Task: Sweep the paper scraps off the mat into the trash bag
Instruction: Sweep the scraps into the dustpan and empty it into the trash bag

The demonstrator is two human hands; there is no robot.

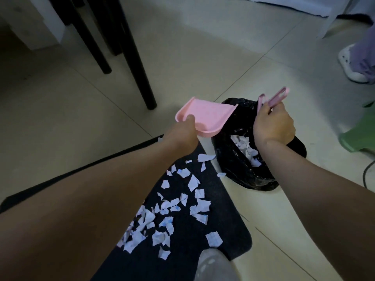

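Many paper scraps (182, 201) on dark mat (219, 201), pale tiled floor (60, 110), black chair legs (140, 63)

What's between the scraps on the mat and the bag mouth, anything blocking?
Nothing visible. The paper scraps lie on the mat, and the trash bag sits open just past its far right corner. The left hand holds the pink dustpan raised above that gap.
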